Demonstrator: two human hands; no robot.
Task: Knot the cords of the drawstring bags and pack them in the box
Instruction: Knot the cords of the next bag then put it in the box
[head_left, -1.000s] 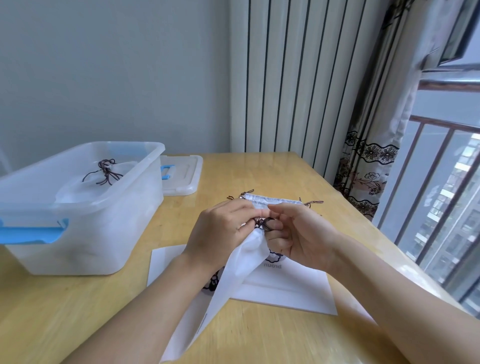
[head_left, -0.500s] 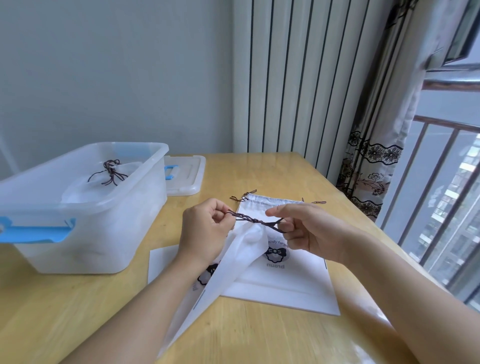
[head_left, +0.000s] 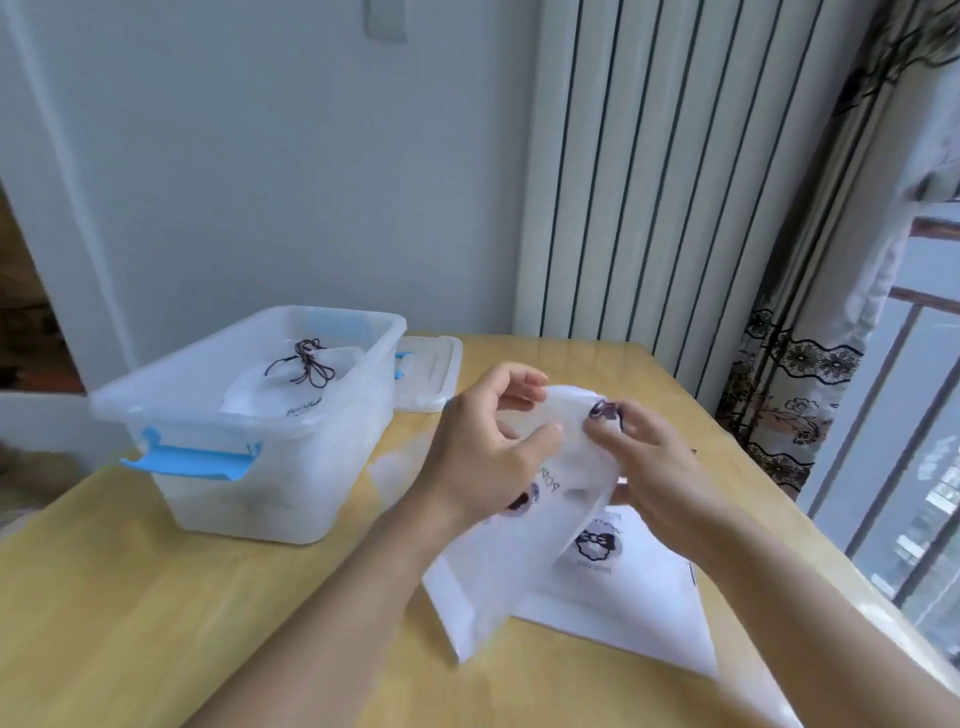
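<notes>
Both hands raised over the middle of the wooden table (head_left: 130, 597), close together, clamped on one white drawstring bag (head_left: 524, 525). Left hand (head_left: 488, 447) curled round the bag's gathered upper part, thumb and fingers pinching the fabric. Right hand (head_left: 654, 462) pinching the bag's top, where the dark knotted cord (head_left: 605, 410) sits just at the fingertips. Bag hanging down from both hands, lower end reaching the table near the front edge, printed logo partly blurred.

Beneath it, flat on the table toward the right edge, another white bag (head_left: 623, 582) with a dark round logo. Toward the left edge, a clear plastic box (head_left: 244, 426) with blue latches, open, holding a packed bag (head_left: 296, 384) with its dark cord knotted on top. Box lid (head_left: 431, 374) lying just behind the box, touching it. Striped curtain (head_left: 649, 182) behind the far edge of the table.
</notes>
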